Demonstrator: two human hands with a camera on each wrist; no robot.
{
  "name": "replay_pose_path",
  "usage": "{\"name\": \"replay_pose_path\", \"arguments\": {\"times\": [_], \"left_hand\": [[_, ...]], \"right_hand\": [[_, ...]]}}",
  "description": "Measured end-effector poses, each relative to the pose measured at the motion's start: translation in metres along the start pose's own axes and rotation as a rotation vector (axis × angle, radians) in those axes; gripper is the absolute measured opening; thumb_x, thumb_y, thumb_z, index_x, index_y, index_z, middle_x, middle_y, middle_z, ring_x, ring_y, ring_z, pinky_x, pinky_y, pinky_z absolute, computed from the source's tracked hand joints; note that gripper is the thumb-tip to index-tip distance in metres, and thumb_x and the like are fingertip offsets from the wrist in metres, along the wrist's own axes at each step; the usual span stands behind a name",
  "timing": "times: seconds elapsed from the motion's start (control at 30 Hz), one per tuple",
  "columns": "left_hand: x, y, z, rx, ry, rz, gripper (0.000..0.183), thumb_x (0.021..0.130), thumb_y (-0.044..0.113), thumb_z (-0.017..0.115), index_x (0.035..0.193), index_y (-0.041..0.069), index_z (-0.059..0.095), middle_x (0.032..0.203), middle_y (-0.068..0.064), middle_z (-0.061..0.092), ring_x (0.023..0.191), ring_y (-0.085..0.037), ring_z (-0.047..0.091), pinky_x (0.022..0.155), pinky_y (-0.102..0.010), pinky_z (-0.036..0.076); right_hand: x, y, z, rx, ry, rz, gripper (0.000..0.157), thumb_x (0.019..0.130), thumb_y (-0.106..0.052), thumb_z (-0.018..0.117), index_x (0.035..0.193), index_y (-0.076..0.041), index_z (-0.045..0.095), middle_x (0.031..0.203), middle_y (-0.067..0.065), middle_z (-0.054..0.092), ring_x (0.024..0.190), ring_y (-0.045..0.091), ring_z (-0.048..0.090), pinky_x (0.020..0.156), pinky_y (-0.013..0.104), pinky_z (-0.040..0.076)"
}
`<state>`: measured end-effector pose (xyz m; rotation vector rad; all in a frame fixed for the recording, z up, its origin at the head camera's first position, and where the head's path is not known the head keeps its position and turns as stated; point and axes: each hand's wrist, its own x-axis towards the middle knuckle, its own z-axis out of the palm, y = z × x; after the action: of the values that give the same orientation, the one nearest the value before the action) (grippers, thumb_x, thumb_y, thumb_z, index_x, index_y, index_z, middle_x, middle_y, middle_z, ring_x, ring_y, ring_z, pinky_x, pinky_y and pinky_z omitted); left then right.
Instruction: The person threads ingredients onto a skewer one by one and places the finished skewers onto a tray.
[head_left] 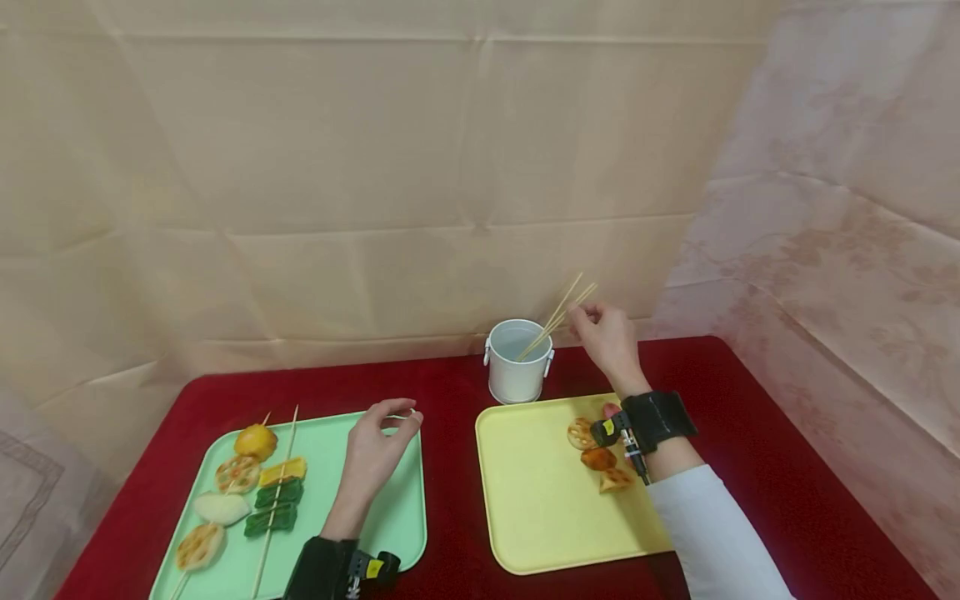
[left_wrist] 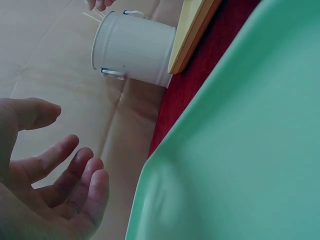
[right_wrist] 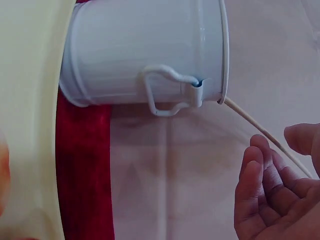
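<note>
A white bucket (head_left: 514,379) with side handles stands at the back of the table, and several thin wooden skewers (head_left: 558,321) lean out of its right side. Just beside their upper ends is my right hand (head_left: 606,335). In the right wrist view a skewer (right_wrist: 267,134) runs past the gap between its thumb and bent fingers, which stand apart. My left hand (head_left: 377,446) hovers above the right part of the green tray (head_left: 322,517). Its thumb and loosely bent fingers hold nothing in the left wrist view.
On the green tray's left lie a skewer with a yellow ball (head_left: 256,442) and slices, and another with green folded pieces (head_left: 274,507). The yellow tray (head_left: 525,500) bears a lotus root slice (head_left: 581,433), a brown piece (head_left: 598,459) and a triangular piece (head_left: 615,480). Red cloth (head_left: 453,500) covers the table.
</note>
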<state>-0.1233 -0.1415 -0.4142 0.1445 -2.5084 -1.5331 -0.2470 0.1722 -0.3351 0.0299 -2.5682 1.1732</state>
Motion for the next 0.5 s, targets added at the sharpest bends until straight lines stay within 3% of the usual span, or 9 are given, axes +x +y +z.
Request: {"name": "replay_pose_path", "arguments": {"times": [0.27,0.5], "left_hand": [[-0.001,0.006,0.000,-0.011,-0.008,0.011,0.033,0.090,0.030,0.066,0.117,0.010,0.067,0.111,-0.002,0.064,0.097,-0.021,0.059,0.076,-0.034,0.051],[0.000,0.006,-0.001,-0.014,-0.022,-0.001,0.033,0.090,0.029,0.065,0.117,0.010,0.068,0.111,-0.003,0.064,0.099,-0.022,0.059,0.075,-0.034,0.051]], "right_hand": [[0.001,-0.001,-0.005,0.054,0.017,0.022,0.034,0.097,-0.033,0.054,0.100,-0.002,0.067,0.088,0.016,0.069,0.077,0.027,0.061,0.065,0.033,0.050],[-0.012,-0.002,-0.023,0.146,0.110,0.002,0.038,0.097,-0.038,0.051,0.104,-0.003,0.064,0.092,0.013,0.069,0.082,0.024,0.064,0.071,0.027,0.050]]}}
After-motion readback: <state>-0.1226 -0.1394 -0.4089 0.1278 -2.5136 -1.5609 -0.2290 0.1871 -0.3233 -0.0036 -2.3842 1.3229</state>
